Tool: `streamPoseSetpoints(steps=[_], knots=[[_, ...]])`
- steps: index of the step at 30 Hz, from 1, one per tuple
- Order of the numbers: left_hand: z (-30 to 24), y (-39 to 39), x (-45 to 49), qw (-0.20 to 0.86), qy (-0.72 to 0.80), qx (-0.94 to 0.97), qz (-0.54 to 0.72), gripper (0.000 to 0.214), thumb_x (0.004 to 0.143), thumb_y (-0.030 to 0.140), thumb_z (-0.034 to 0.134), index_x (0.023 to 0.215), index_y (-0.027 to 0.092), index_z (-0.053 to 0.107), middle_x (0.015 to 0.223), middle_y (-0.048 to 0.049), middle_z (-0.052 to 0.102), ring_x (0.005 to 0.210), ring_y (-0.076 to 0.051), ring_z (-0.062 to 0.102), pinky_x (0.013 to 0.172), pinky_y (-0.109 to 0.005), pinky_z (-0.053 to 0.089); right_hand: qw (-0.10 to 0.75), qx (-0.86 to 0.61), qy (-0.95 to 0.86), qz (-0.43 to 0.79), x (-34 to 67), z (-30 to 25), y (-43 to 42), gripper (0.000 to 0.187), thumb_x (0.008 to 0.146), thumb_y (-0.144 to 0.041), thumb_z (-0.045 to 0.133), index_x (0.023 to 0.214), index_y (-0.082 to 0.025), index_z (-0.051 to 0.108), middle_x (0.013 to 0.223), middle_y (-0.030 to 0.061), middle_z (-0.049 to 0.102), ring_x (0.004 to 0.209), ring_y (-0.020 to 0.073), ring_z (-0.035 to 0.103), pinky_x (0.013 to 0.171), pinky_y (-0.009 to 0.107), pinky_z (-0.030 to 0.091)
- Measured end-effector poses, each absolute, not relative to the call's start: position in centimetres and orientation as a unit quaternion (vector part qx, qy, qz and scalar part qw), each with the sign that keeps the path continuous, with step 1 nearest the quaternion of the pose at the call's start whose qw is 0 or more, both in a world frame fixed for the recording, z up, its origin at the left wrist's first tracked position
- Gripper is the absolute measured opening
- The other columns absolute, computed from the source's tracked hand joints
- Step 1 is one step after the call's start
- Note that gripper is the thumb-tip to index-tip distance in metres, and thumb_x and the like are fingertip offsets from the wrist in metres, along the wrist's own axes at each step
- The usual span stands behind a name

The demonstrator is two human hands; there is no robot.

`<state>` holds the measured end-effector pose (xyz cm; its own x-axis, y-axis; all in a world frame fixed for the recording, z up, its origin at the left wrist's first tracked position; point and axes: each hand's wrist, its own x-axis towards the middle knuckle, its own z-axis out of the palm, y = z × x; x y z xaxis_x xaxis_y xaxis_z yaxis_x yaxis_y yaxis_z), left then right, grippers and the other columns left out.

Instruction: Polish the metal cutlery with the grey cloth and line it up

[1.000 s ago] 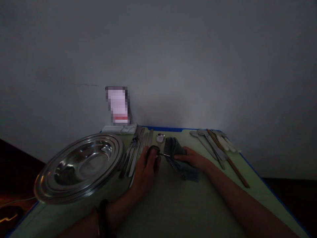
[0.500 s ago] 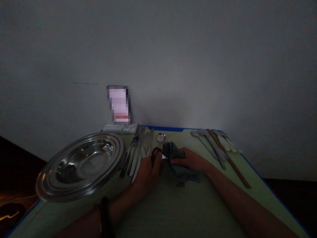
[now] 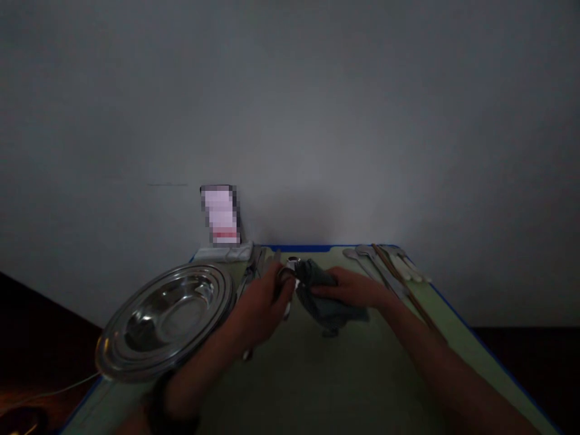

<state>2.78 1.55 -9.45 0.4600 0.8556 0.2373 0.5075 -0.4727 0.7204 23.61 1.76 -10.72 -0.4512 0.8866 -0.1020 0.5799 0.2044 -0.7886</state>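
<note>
Near the middle of the table, my left hand is closed on a shiny metal spoon, its rounded bowl showing by the thumb. My right hand grips a bunched grey-green cloth, which meets the spoon just right of my left fingers. The cloth hides part of the spoon. Behind my hands, another spoon lies on the table. Several table knives lie to the left, partly covered by my left hand and forearm.
Stacked wide metal dishes stand at the left. Metal spoons, brown chopsticks and white-handled utensils lie at the right. A lit phone leans at the back on a white object, before the wall.
The view has tilted up a little, so the table sits lower. My left hand and forearm now cover more of the knives. Both hands keep their hold on the spoon and cloth.
</note>
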Motion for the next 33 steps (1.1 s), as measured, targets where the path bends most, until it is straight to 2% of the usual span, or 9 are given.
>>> streamPoseSetpoints(steps=[2,4,8,11,16,22,27,30,33], knots=[[-6.2,2.1,2.4,0.303,0.405,0.813,0.289,0.024,0.088,0.031,0.039,0.108,0.019,0.040,0.076,-0.0003,0.062,0.059,-0.013,0.055,0.056,-0.024,0.040,0.169,-0.495,-0.781,0.340,24.1,-7.4,1.8,0.041,0.077,-0.054,0.050,0.074,-0.015,0.061,0.068,0.0015,0.059,0.059,0.0120,0.051,0.052,0.022,0.036],[-3.2,2.6,2.1,0.294,0.388,0.843,0.228,0.031,0.088,0.031,0.036,0.117,0.020,0.038,0.078,-0.0007,0.062,0.051,-0.011,0.052,0.051,-0.023,0.039,0.163,-0.502,-0.787,0.320,24.0,-4.5,1.9,0.039,0.077,-0.051,0.051,0.079,-0.014,0.063,0.070,0.0025,0.061,0.060,0.0129,0.052,0.052,0.022,0.037],[-0.3,2.9,1.3,0.160,0.409,0.882,0.173,0.029,0.087,0.036,0.037,0.106,0.018,0.050,0.079,-0.0042,0.062,0.061,-0.015,0.056,0.055,-0.025,0.038,0.204,-0.504,-0.797,0.261,22.6,-2.2,1.8,0.035,0.080,-0.046,0.048,0.081,-0.014,0.063,0.070,0.0021,0.061,0.062,0.0125,0.053,0.053,0.022,0.037],[-0.7,2.9,0.7,0.119,0.415,0.890,0.145,0.032,0.079,0.042,0.051,0.102,0.019,0.053,0.079,-0.0041,0.063,0.066,-0.018,0.057,0.054,-0.025,0.036,0.196,-0.503,-0.805,0.247,21.7,-2.7,1.5,0.035,0.081,-0.045,0.047,0.077,-0.014,0.062,0.066,0.0015,0.059,0.060,0.0118,0.051,0.051,0.022,0.035],[-0.9,2.9,0.2,0.150,0.357,0.908,0.161,0.029,0.075,0.036,0.059,0.102,0.024,0.059,0.074,0.0006,0.064,0.062,-0.014,0.057,0.053,-0.022,0.036,0.191,-0.508,-0.795,0.272,22.3,-3.0,0.8,0.038,0.080,-0.049,0.048,0.078,-0.013,0.063,0.064,0.0017,0.059,0.056,0.0117,0.051,0.049,0.022,0.036],[0.4,2.7,-0.7,0.170,0.346,0.910,0.153,0.033,0.071,0.042,0.063,0.099,0.025,0.067,0.053,0.0053,0.056,0.045,-0.010,0.050,0.045,-0.019,0.033,0.186,-0.501,-0.772,0.344,23.5,-2.3,0.4,0.040,0.075,-0.052,0.055,0.085,-0.014,0.064,0.073,0.0028,0.066,0.062,0.0141,0.058,0.051,0.022,0.042],[0.3,2.6,-1.4,0.159,0.385,0.896,0.157,0.030,0.072,0.049,0.058,0.079,0.022,0.071,0.052,0.0034,0.057,0.046,-0.011,0.050,0.043,-0.019,0.031,0.202,-0.517,-0.721,0.416,24.8,-2.3,0.0,0.043,0.071,-0.053,0.060,0.087,-0.014,0.065,0.077,0.0045,0.068,0.060,0.0145,0.060,0.050,0.023,0.047],[0.0,2.2,-0.5,0.216,0.384,0.882,0.167,0.032,0.075,0.047,0.053,0.068,0.020,0.068,0.057,0.0012,0.059,0.049,-0.012,0.051,0.044,-0.020,0.033,0.225,-0.522,-0.709,0.418,25.1,-2.3,-0.4,0.041,0.071,-0.053,0.059,0.082,-0.014,0.066,0.071,0.0036,0.067,0.056,0.0132,0.058,0.047,0.022,0.046],[-0.3,1.8,0.8,0.281,0.379,0.861,0.192,0.034,0.074,0.047,0.052,0.058,0.020,0.063,0.051,0.0025,0.054,0.044,-0.012,0.047,0.041,-0.021,0.031,0.221,-0.506,-0.722,0.417,24.8,-1.9,-0.8,0.039,0.071,-0.052,0.060,0.080,-0.015,0.066,0.067,0.0018,0.064,0.054,0.0116,0.056,0.046,0.021,0.044]])
